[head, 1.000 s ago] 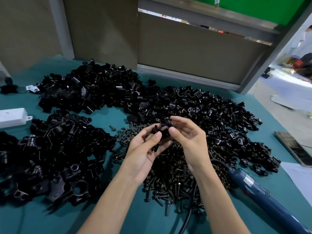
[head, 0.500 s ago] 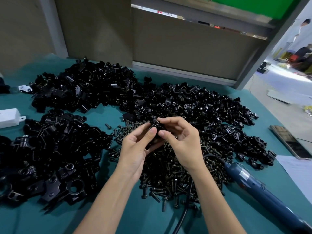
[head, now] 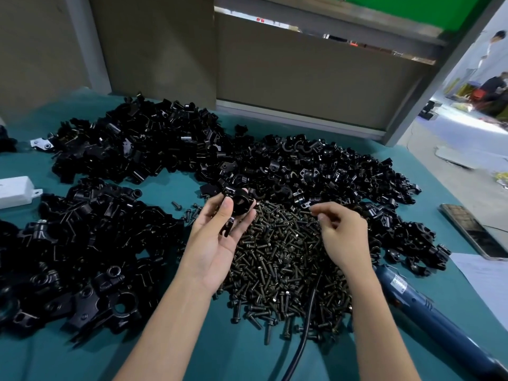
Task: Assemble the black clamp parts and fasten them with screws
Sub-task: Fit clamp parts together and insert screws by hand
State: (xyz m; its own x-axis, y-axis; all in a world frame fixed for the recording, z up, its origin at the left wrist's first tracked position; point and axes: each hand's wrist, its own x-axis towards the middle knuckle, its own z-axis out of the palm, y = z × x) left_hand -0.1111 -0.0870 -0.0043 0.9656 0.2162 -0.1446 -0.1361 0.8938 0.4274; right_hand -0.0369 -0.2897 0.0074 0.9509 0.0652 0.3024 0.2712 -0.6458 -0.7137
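My left hand is palm up and grips a black clamp assembly between thumb and fingertips, above the near edge of the parts heap. My right hand hovers over the pile of dark screws, a hand's width right of the clamp. Its thumb and forefinger are curled together at the tips; whether a screw sits between them is hidden. Loose black clamp parts lie in heaps at the back left, the back right and the near left.
A blue electric screwdriver lies at the right under my right forearm, its black cable running across the screws. A phone and paper lie at the right edge, a white box at the left. Teal table cover.
My right hand has let go of the clamp and moved right and down over the screw pile. My left hand alone now holds the clamp, turned palm up.
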